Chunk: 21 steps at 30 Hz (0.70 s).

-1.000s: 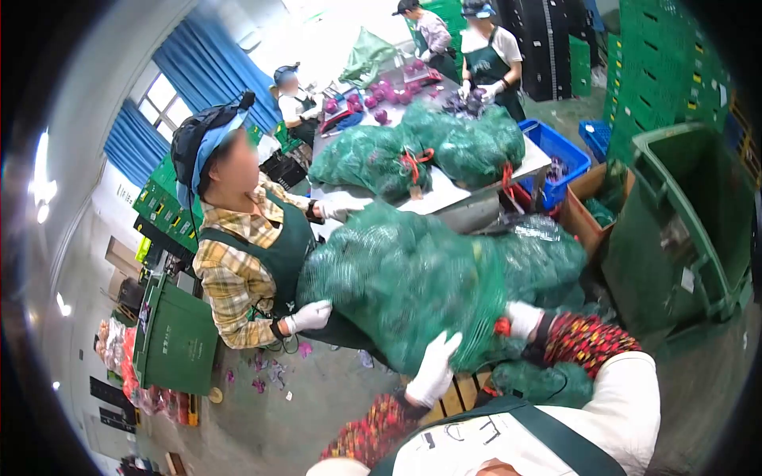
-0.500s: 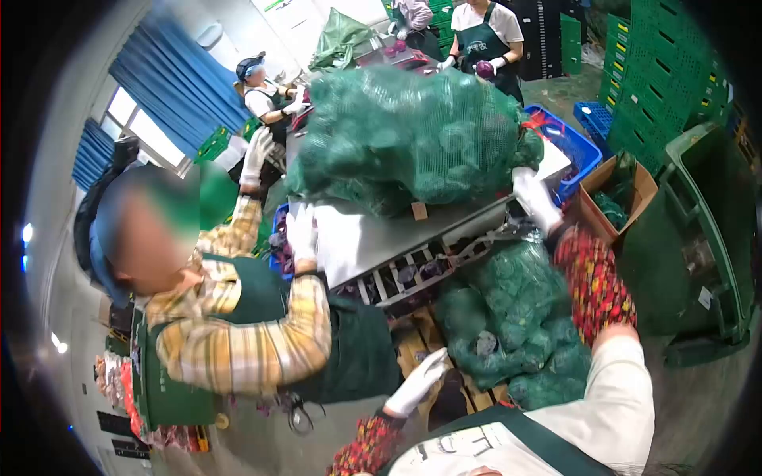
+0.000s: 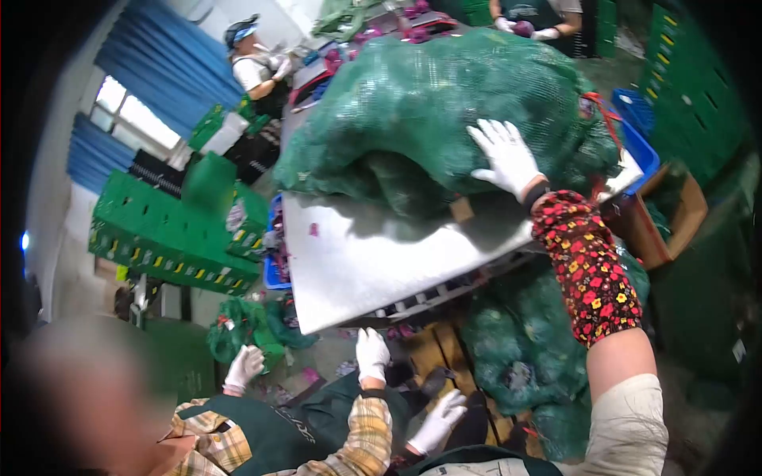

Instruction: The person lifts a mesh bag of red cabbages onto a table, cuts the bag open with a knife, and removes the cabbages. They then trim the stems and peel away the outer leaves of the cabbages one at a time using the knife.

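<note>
A large green mesh sack (image 3: 444, 103), bulging with round contents, lies across the white tabletop (image 3: 349, 262). My right hand (image 3: 508, 157), in a white glove, rests flat against the sack's near side, fingers spread. Low in the view, my left hand (image 3: 439, 420) hangs in front of my body, its gloved fingers stretched out and holding nothing. A small tan tag (image 3: 461, 209) shows under the sack's lower edge. Below the table's right side are more filled green mesh sacks (image 3: 516, 349).
A co-worker in a plaid sleeve (image 3: 367, 432) stands close on my left, white-gloved hands near the table corner. Stacked green crates (image 3: 175, 230) are at left. A blue bin (image 3: 640, 155) and cardboard box (image 3: 679, 222) sit at right. Other people work beyond the sack.
My right hand has moved from the sack's lower right corner onto its near side. The co-worker has drawn back, hands off the table and sack. My view has shifted nearer the table.
</note>
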Each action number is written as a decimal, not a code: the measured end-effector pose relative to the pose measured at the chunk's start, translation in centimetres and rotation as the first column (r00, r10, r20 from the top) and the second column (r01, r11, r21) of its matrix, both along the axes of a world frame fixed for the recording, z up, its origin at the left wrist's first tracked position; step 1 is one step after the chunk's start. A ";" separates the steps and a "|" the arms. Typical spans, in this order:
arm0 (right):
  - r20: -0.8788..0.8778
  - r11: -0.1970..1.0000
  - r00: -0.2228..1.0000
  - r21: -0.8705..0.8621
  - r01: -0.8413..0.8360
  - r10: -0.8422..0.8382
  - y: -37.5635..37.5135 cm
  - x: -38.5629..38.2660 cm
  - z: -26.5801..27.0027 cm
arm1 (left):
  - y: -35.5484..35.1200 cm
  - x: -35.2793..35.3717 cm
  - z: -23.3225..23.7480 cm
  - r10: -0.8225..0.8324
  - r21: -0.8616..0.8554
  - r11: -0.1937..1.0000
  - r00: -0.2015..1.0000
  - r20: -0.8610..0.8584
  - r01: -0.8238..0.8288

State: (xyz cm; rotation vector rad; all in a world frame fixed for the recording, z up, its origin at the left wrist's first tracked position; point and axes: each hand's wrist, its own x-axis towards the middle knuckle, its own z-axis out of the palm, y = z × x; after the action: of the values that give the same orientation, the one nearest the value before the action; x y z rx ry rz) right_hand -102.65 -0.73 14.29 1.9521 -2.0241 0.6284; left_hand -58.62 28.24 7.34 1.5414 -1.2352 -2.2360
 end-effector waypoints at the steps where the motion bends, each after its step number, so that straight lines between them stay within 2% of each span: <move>1: -0.006 0.995 1.000 -0.096 -0.024 0.024 -0.9 -0.7 -1.9 | -0.3 0.1 -0.7 -0.026 -0.013 1.000 1.000 -0.014 0.025; 2: 0.030 0.997 0.998 -0.053 -0.058 0.060 -0.1 -0.7 -0.6 | -0.4 0.5 -1.5 -0.041 -0.028 0.999 0.999 -0.028 0.040; 4: -0.012 0.999 1.000 0.033 0.000 0.000 0.2 -0.7 0.1 | -0.1 0.4 -2.9 -0.063 -0.054 0.997 0.996 -0.056 0.060; 5: -0.052 0.999 0.998 -0.028 -0.033 0.031 -0.1 -1.1 -0.2 | -0.2 0.4 -3.1 -0.065 -0.067 0.996 0.996 -0.060 0.061; 9: -0.106 1.000 0.994 -0.021 0.021 -0.023 -1.4 -3.1 -3.5 | -0.9 0.3 -3.8 -0.151 -0.155 0.977 0.989 -0.013 0.147; 12: -0.123 0.999 0.991 0.008 0.053 -0.051 -1.3 -2.7 -4.1 | -1.0 0.1 -4.1 -0.082 -0.182 0.982 0.989 -0.120 0.059; 13: -0.130 0.999 0.991 -0.002 0.043 -0.042 -1.5 -2.9 -4.7 | -1.0 0.3 -4.0 -0.101 -0.220 0.973 0.988 -0.115 0.074; 16: -0.197 0.997 0.978 0.025 0.075 -0.068 -2.6 -4.0 -6.1 | -0.3 1.7 -2.7 -0.048 -0.177 0.984 0.991 -0.124 0.026; 18: -0.202 0.981 0.967 0.085 0.176 -0.156 -2.9 -4.0 -6.5 | 0.7 3.3 -1.3 -0.031 -0.142 0.990 0.998 -0.051 0.023; 20: -0.273 0.956 0.927 0.071 0.286 -0.257 -2.4 -2.6 -7.2 | 2.5 5.5 -1.8 -0.061 -0.210 0.976 0.998 0.004 0.061; 21: -0.187 0.937 0.932 0.105 0.333 -0.310 -1.0 0.4 -6.0 | 3.4 6.7 -1.9 -0.070 -0.210 0.975 0.997 0.034 0.076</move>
State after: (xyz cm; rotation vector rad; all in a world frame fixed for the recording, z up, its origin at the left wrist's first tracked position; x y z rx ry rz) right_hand -102.24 -1.75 8.34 1.6186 -2.2566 0.2470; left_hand -51.90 31.63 5.47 1.4723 -1.5059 -2.0530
